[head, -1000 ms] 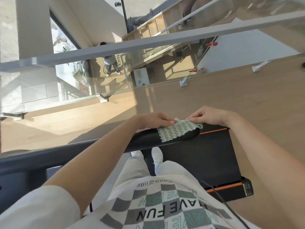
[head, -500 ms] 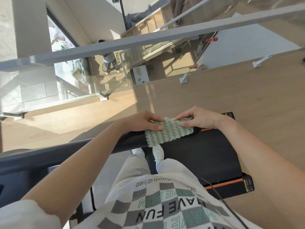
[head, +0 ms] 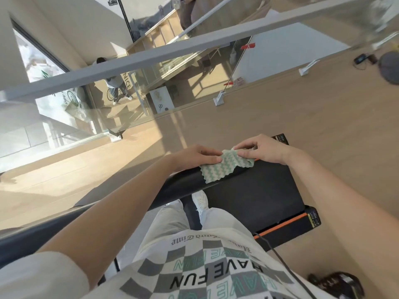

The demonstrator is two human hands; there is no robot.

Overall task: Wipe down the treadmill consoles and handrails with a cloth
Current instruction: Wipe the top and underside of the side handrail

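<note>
A green-and-white patterned cloth (head: 224, 167) lies draped over the end of a black treadmill handrail (head: 185, 180). My left hand (head: 194, 156) pinches the cloth's left edge with thumb and fingers on top of the rail. My right hand (head: 261, 149) pinches the far right corner of the cloth, holding it slightly lifted. The handrail runs down to the lower left, partly hidden by my left forearm. Below it lies the black treadmill belt (head: 254, 199) with orange side trim.
A glass balustrade with a grey top rail (head: 172, 52) stands beyond the wooden floor (head: 302, 117). A black cable (head: 278, 255) trails by the treadmill's rear end. My white shoes (head: 199, 201) stand beside the belt. A dark round object (head: 390, 67) sits far right.
Both hands have slid along the rail with the cloth and re-gripped it; the right hand now lifts the cloth's far corner. The view has tilted slightly.
</note>
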